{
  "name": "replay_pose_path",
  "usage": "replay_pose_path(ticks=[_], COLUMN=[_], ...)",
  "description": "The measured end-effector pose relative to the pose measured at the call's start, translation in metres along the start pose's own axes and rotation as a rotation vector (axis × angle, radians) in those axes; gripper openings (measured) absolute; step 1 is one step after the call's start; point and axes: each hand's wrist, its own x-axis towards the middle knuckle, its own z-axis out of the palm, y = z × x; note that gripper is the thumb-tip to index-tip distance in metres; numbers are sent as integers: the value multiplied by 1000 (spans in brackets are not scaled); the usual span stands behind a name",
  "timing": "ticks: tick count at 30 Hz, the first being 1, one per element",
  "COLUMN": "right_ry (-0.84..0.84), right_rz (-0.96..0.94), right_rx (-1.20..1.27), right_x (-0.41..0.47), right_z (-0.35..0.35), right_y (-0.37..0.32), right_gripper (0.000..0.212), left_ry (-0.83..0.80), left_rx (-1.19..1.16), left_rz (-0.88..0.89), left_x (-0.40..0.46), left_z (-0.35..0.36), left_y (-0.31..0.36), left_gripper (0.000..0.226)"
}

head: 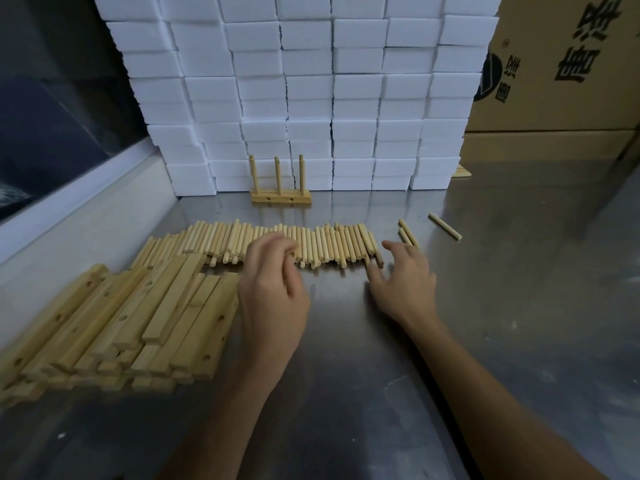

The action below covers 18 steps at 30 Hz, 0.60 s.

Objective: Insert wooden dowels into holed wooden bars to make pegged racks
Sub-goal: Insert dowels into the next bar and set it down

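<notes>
Dowels [277, 242] in row behind both hands; left hand [273, 292] curled, grip unclear; right hand [403, 280] spread, empty. Step: picking dowel. Next: bar [194, 327] left of row.

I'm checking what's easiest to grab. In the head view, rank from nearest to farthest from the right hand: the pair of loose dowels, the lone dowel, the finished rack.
From the right hand:
1. Pair of loose dowels, just beyond its fingertips.
2. Lone dowel, farther right.
3. Finished rack, far back left by the white foam blocks.
</notes>
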Motion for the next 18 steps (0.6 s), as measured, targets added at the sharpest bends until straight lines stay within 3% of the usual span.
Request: replay_pose_path(ticks=[4,8,12,18], right_ry=[-129,-94,28,116], right_rz=[-40,-51,-29,75], right_rx=[-189,-202,-151,-70], right_x=[1,0,-1,-2], right_z=[3,4,2,-3], right_y=[0,1,0,-2], right_gripper=[54,49,28,18], left_ry=[-30,-68,-154,-161], left_rx=[-264,-379,-469,-726], left_rz=[-450,-749,-945,-1155], left_x=[-1,2,1,4], left_z=[6,9,13,12], left_y=[-6,-23,-32,-37], left_gripper=[20,27,45,38])
